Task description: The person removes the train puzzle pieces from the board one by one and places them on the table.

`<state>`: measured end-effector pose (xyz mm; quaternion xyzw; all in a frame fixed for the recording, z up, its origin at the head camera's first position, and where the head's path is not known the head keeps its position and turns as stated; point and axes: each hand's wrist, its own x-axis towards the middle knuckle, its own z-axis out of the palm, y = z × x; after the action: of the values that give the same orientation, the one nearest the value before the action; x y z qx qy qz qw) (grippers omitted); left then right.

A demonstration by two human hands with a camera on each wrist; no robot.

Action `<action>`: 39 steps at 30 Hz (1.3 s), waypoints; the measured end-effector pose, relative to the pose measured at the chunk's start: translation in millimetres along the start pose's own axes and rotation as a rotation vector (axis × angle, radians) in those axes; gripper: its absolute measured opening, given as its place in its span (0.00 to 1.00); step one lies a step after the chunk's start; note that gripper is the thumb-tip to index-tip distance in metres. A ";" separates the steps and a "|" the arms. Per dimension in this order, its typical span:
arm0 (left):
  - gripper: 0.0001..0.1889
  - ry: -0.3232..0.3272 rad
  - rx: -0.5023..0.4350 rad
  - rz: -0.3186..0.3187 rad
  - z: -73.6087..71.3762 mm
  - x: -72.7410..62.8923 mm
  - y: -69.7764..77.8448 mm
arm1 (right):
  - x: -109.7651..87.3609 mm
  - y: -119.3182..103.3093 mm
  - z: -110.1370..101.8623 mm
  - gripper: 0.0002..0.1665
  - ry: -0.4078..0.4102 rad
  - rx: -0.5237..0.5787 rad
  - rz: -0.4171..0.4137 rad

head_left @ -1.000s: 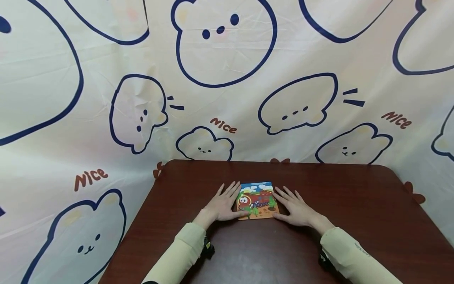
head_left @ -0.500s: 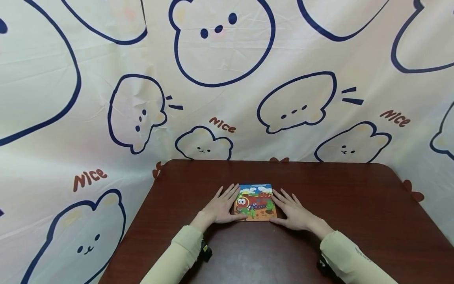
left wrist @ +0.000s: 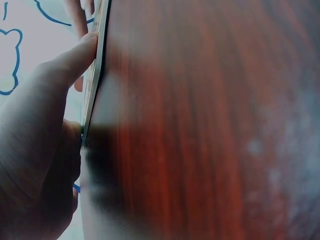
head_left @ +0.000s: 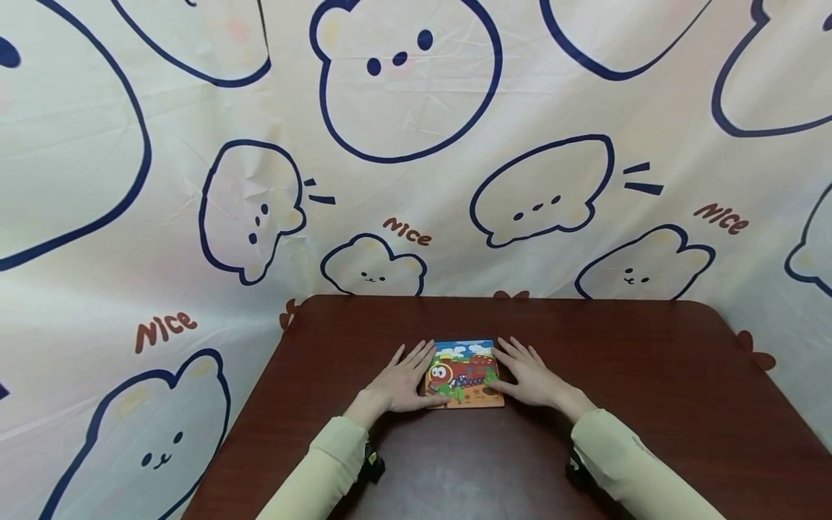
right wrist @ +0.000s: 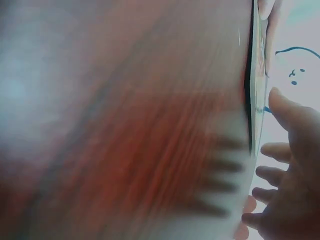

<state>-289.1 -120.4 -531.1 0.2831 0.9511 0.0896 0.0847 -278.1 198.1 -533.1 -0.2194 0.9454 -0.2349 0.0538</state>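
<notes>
A thin square board (head_left: 464,374) with a bright cartoon train picture lies flat on the table between both hands. Its edge (left wrist: 100,60) looks thin and wood-coloured in the left wrist view. My left hand (head_left: 398,383) rests along the board's left side, fingers extended, the thumb lying over the lower left corner. On the other side is my right hand (head_left: 534,380), its fingers spread beside the right edge and its thumb over the picture. In the right wrist view, the right hand (right wrist: 295,170) appears raised, its thumb apart from the board.
The dark brown table (head_left: 468,462) has a glossy surface with rounded far corners. Behind it and at the sides hangs a pale cloth (head_left: 442,195) printed with blue-outlined bears. Each wrist wears a black device, half hidden under the light sleeves (head_left: 338,455).
The board has shifted slightly nearer and to the left, the left hand moving along with it. My right hand has come away from the lower right corner, its thumb now further up over the picture.
</notes>
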 end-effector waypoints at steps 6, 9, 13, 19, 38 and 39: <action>0.61 -0.003 -0.007 -0.002 1.2 0.3 -0.7 | 15.5 0.5 5.1 0.42 0.024 -0.031 0.001; 0.60 0.000 -0.008 -0.003 1.6 0.8 -0.6 | 22.0 -0.2 9.4 0.40 0.057 -0.060 -0.011; 0.61 -0.001 -0.006 -0.004 1.8 0.4 0.6 | 25.8 -2.0 14.8 0.35 0.097 -0.079 -0.040; 0.61 0.000 -0.004 -0.006 1.4 0.5 -0.2 | 32.2 -7.4 14.0 0.29 0.121 -0.050 -0.052; 0.61 -0.005 -0.014 -0.007 1.0 0.1 0.8 | 38.9 -14.4 15.5 0.28 0.164 -0.018 0.009; 0.61 -0.004 -0.017 -0.007 0.7 0.1 0.9 | 39.2 -14.6 15.3 0.28 0.168 -0.020 0.011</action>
<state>-288.6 -119.5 -531.6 0.2793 0.9511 0.0970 0.0893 -304.5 162.8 -539.7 -0.1944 0.9501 -0.2427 -0.0265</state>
